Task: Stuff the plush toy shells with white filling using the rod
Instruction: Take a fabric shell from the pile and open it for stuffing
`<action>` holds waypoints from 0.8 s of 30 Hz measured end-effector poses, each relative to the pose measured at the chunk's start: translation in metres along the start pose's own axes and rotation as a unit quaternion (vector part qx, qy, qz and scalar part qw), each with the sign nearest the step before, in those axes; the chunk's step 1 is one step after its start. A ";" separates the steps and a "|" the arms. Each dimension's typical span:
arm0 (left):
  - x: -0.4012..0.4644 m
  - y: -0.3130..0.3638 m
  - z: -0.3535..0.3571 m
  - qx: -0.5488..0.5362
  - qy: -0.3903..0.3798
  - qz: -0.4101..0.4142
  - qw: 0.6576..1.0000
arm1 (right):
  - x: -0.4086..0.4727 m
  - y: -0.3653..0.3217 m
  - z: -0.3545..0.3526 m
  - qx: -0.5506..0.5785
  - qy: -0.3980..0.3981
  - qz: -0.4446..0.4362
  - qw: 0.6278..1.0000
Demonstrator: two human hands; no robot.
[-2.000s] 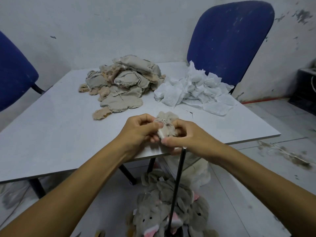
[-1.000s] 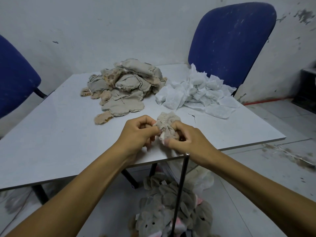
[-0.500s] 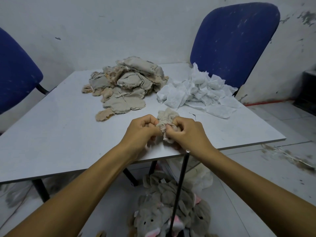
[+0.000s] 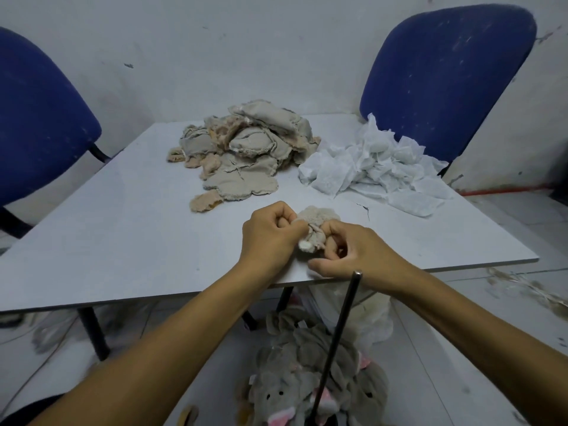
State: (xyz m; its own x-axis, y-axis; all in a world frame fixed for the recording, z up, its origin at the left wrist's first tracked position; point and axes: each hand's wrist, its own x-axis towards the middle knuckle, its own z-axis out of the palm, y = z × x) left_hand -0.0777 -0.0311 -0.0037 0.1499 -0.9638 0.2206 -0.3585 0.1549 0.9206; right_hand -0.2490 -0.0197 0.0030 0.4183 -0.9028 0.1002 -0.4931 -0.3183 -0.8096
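Your worktop (image 4: 129, 216) is smooth, faintly glossy laminate. The shells (image 4: 246, 149) are rough, frayed beige cloth; the filling (image 4: 368, 167) is crumpled, matt white; the rod (image 4: 338, 333) dark metal.

Shell (image 4: 316, 230): small, beige, fuzzy, bunched; pinched from both sides between left hand (image 4: 270, 238) and right hand (image 4: 353, 253), just above near table edge. Tuft of white filling (image 4: 305, 246) poking out at its lower left end.

Shell pile (image 4: 242, 152): flat grey-beige and tan pieces, ragged edges, heaped at far centre of tabletop; one small tan piece lying loose at pile's near side.

Filling heap (image 4: 375, 167): white, crumpled, sheet-like wads, right of shell pile, touching it, spreading toward right table edge.

Rod (image 4: 338, 336): thin, dark, near upright, slightly tilted; top end just below right hand, not gripped; lower end down among grey stuffed toys (image 4: 307, 382) on floor.
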 end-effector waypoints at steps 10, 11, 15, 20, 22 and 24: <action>-0.013 0.004 -0.010 -0.087 -0.144 0.042 0.985 | 0.009 0.008 0.016 -0.089 0.269 -0.008 0.959; -0.020 0.004 -0.007 -0.057 -0.153 0.071 0.984 | 0.012 0.008 0.014 -0.075 0.285 0.013 0.955; -0.027 0.005 0.000 -0.041 -0.095 0.075 0.992 | 0.015 0.007 0.012 -0.040 0.271 0.040 0.961; -0.009 0.009 -0.026 0.139 -0.169 0.223 0.950 | 0.009 -0.001 0.005 0.020 0.247 0.058 0.967; -0.005 0.012 -0.027 0.151 -0.261 0.197 0.933 | 0.007 -0.004 0.004 0.087 0.217 0.089 0.968; -0.005 0.009 -0.023 0.167 -0.254 0.185 0.934 | 0.008 -0.008 0.004 0.217 0.192 0.110 0.951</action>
State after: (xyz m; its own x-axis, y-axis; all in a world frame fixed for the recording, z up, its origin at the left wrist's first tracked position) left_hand -0.0608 -0.0203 0.0108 -0.4679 -0.8497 0.2430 -0.5800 0.5027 0.6410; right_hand -0.2389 -0.0231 0.0082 -0.0084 -0.9993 0.0370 -0.1410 -0.0355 -0.9894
